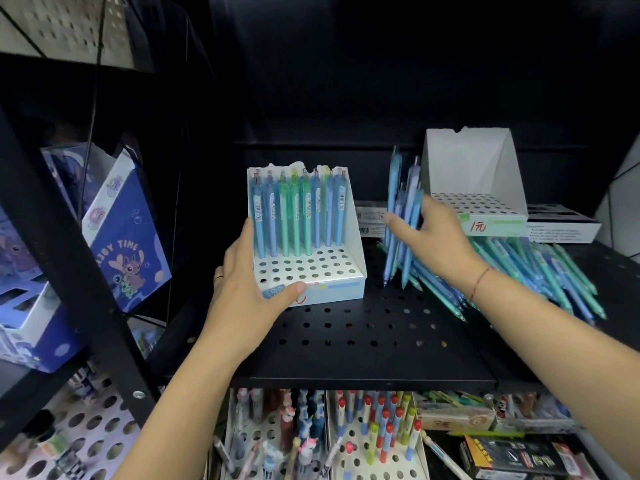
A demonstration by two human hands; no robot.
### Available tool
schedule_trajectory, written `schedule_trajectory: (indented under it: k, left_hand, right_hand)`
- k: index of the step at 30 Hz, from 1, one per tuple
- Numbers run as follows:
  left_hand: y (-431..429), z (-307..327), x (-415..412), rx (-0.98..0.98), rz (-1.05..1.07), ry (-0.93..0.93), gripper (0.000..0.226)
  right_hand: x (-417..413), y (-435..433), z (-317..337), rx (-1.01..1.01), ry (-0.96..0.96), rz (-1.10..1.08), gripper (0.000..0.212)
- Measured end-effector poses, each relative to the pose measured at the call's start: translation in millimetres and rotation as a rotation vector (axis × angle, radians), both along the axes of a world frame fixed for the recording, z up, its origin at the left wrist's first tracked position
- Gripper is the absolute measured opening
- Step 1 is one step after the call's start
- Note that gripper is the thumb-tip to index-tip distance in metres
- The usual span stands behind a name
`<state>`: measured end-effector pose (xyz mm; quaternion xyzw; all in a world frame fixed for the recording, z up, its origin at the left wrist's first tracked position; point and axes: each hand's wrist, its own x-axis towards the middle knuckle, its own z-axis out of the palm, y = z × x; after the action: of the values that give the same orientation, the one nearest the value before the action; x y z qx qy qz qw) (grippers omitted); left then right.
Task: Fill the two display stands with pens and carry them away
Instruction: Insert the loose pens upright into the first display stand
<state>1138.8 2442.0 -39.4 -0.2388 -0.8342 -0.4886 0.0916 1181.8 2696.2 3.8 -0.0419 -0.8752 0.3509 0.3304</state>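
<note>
**On the black shelf [363, 327]: one stand part-filled, one bare**

Two white display stands sit on it. The left stand [346, 289] holds about eight blue and green pens upright at its back. The right stand [474, 168], further back, shows a bare hole grid. One heap of loose pens [540, 271] lies before it. The left hand [242, 282] clasps the left stand's side, thumb across its front. The right hand [436, 233] grips a bundle of pens [401, 220] upright between the stands.
</note>
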Motion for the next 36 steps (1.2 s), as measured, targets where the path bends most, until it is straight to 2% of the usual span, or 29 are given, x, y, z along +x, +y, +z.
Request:
schedule_trajectory:
  k: [6,12,18,20,22,24,26,29,36]
  left_hand:
    - [0.5,0.7,0.1,-0.027,-0.031,-0.027,0.1]
    - [2.0,2.5,2.2,-0.038,-0.026,-0.028,0.097]
    - [7.2,14.0,14.8,0.059,0.049,0.262,0.069]
    - [13.2,22.8,24.4,0.134,-0.046,0.171,0.063]
    - [21.1,32.8,31.7,0.214,-0.197,-0.036,0.065]
    - [27.7,39.7,34.0,0.265,-0.35,-0.229,0.058]
    - [30.1,45.5,34.8,0.269,-0.436,-0.319,0.042]
    - [27.4,48.7,30.7,0.239,-0.424,-0.325,0.029]
    - [20.6,40.5,20.2,0.271,-0.339,-0.308,0.029]
  right_hand:
    - [0.8,1.8,-12.7,-0.103,-0.131,0.067,0.011]
    - [-4.2,3.2,-11.7,-0.023,-0.182,0.034,0.019]
    - [6.5,-16.1,24.6,-0.126,-0.033,0.103,0.013]
    - [9.4,-35.2,34.3,-0.244,-0.054,0.24,0.009]
    - [9.5,-57.1,37.7,-0.337,-0.104,0.379,0.006]
    - [5.9,-74.1,38.1,-0.29,-0.114,0.453,0.013]
    - [0.0,-83.2,37.9,-0.231,-0.124,0.501,0.023]
    - [-8.6,-86.9,39.5,-0.206,-0.153,0.536,0.028]
    - [-20.6,-81.8,49.3,-0.258,-0.326,0.674,0.035]
